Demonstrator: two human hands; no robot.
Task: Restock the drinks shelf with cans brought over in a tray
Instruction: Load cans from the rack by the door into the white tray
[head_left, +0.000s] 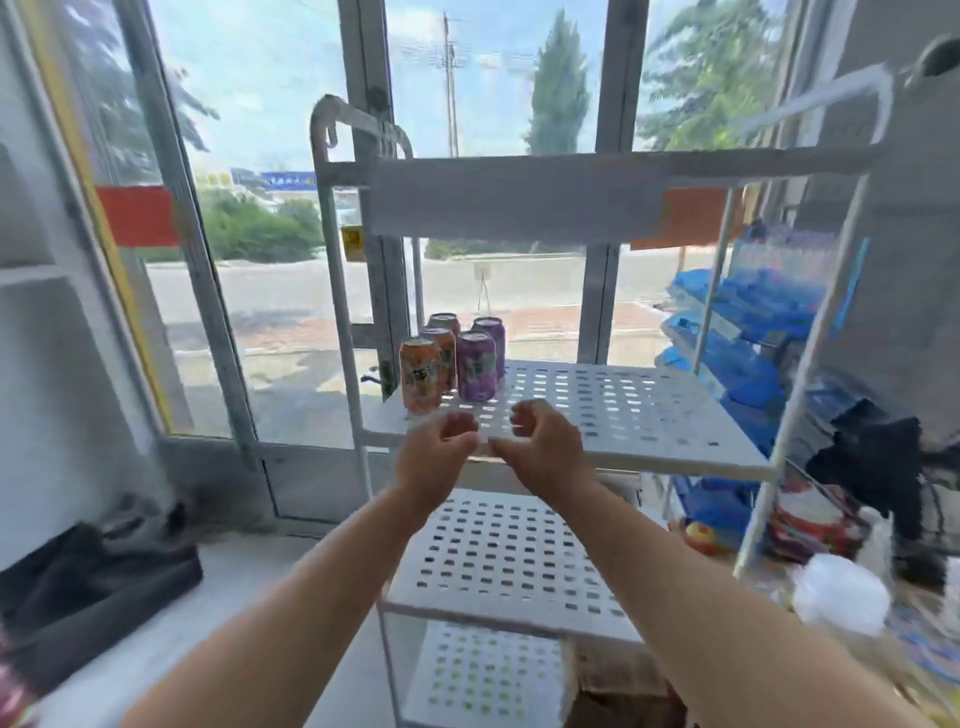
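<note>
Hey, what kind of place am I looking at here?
Probably a small shop: orange soda cans and purple soda cans on a white perforated shelf rack, blue packaged goods stacked beside it, and windows facing a street.

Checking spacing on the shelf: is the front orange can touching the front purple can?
Apart. The head view shows a gap between the front orange can and the front purple can, with the second orange can visible through it.
</note>
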